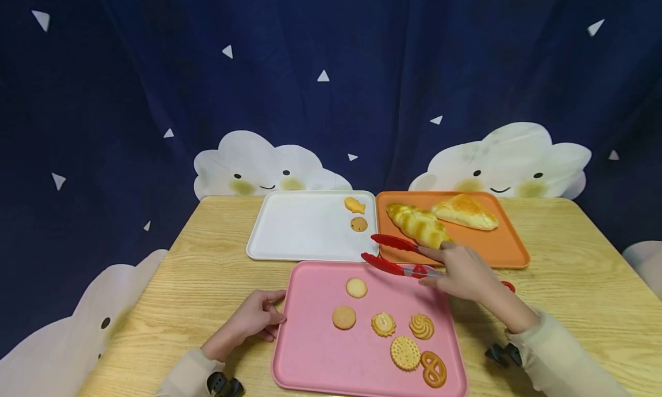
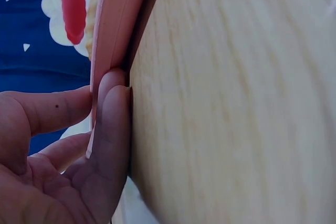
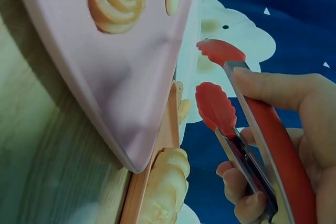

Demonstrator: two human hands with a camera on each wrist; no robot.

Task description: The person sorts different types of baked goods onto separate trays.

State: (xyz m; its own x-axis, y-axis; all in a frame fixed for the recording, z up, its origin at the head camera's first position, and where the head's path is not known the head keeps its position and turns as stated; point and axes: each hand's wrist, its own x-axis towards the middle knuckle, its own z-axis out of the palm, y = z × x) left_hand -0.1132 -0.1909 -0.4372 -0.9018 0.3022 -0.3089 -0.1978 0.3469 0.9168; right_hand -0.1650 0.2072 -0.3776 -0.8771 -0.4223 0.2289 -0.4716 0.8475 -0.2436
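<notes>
My right hand (image 1: 464, 272) holds a pair of red-tipped tongs (image 3: 278, 145), thumb along one arm and fingers round the other. The tong tips stand apart with nothing between them, above the top edge of the pink tray (image 1: 310, 362). At that tray's left rim my left hand (image 1: 257, 315) pinches the edge, thumb on one side and fingers on the other. On the pink tray lie two plain round cookies (image 1: 343, 317), a scalloped cookie (image 1: 383, 324), a swirl cookie (image 1: 421, 326), a dotted round cracker (image 1: 405, 353) and a pretzel (image 1: 433, 369).
Behind the pink tray is a white tray (image 1: 300, 227), bearing a fish-shaped cracker (image 1: 354, 205) and a small brown cookie (image 1: 359, 224). Beside it an orange tray (image 1: 509, 250) carries a braided bread (image 1: 419, 223) and a triangular pastry (image 1: 465, 211). All stand on a wooden table (image 1: 207, 259).
</notes>
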